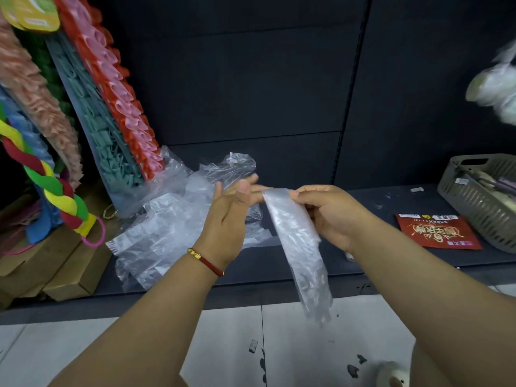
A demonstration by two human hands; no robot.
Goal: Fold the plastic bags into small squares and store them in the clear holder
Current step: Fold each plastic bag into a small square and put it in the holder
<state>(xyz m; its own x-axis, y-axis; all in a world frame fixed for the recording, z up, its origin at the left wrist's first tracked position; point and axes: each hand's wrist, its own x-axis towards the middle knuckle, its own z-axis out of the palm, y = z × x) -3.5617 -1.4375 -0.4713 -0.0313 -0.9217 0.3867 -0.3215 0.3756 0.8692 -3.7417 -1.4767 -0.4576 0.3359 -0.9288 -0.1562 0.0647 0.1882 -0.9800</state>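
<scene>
A clear plastic bag [298, 247], folded into a long narrow strip, hangs down in front of the dark shelf [307, 270]. My right hand [326, 213] pinches its top end between thumb and fingers. My left hand [231, 213] is raised just left of it with fingers stretched out toward the strip's top; whether its fingertips touch the plastic is hidden. A loose heap of more clear plastic bags [167, 224] lies on the shelf behind and left of my left hand. No clear holder shows.
Colourful mats and foam braids [92, 107] lean at the left beside cardboard boxes [55, 269]. A grey slatted basket [485, 196] and a red packet [437, 231] sit on the shelf at right. Blurred pale packaging [497, 85] hangs upper right. Tiled floor lies below.
</scene>
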